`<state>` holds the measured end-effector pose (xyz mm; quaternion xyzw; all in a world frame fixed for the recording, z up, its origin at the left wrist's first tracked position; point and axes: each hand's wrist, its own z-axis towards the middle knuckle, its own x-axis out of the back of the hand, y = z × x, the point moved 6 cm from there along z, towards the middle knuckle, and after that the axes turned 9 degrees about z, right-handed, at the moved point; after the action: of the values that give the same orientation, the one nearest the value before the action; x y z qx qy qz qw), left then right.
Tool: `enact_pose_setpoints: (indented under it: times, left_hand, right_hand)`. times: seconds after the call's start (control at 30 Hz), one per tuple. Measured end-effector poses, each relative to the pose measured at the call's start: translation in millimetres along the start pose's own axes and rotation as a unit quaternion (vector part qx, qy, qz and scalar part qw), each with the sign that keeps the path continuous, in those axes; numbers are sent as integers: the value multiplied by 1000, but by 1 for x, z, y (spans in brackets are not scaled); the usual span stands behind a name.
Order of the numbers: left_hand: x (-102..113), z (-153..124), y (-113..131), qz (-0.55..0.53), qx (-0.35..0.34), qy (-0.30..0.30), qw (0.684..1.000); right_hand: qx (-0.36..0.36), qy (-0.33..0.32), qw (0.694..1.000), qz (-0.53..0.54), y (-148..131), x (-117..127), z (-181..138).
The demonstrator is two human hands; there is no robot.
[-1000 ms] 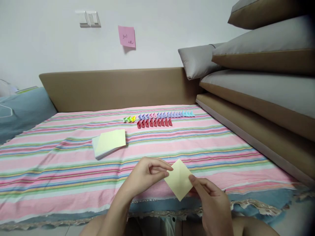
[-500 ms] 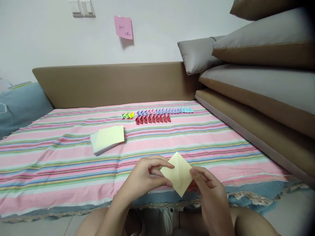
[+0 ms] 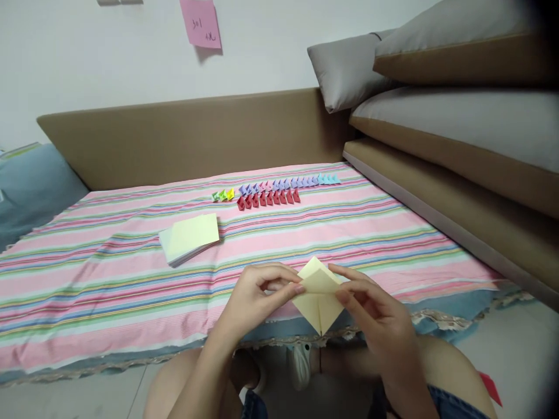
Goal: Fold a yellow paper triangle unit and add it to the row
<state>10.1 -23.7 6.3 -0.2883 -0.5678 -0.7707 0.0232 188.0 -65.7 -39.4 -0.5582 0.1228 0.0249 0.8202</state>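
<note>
Both hands pinch one yellow paper square [image 3: 319, 302] above the near edge of the striped bed [image 3: 109, 291]. The left hand [image 3: 255, 299] grips its left corner, the right hand [image 3: 375, 311] its right side, top folded down.

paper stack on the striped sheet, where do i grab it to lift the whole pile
Probably the near corner of the paper stack, coming from the front. It lies flat on the striped sheet, turned at an angle, layered edges facing the person, so fingers can slide under there with a thumb on top.

White wall [image 3: 109, 64] with pink note [image 3: 201, 22], tan headboard [image 3: 187, 137], striped bedsheet [image 3: 109, 279], stacked grey-tan cushions [image 3: 458, 116].
</note>
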Motion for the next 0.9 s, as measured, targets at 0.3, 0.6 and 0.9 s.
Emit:
enact_pose_setpoints:
  times: [0.3, 0.6, 0.9]
  left_hand:
    - [-22, -4, 6, -129, 39, 16, 991]
    - [-35, -5, -3, -174, 114, 57, 976]
    - [-38, -8, 0, -162, 145, 70, 974]
  right_hand:
    - [31, 10, 996, -86, -12, 1, -3]
    - [-18, 45, 998, -34, -11, -7, -5]
    - [-44, 121, 991, -42, -15, -6, -13]
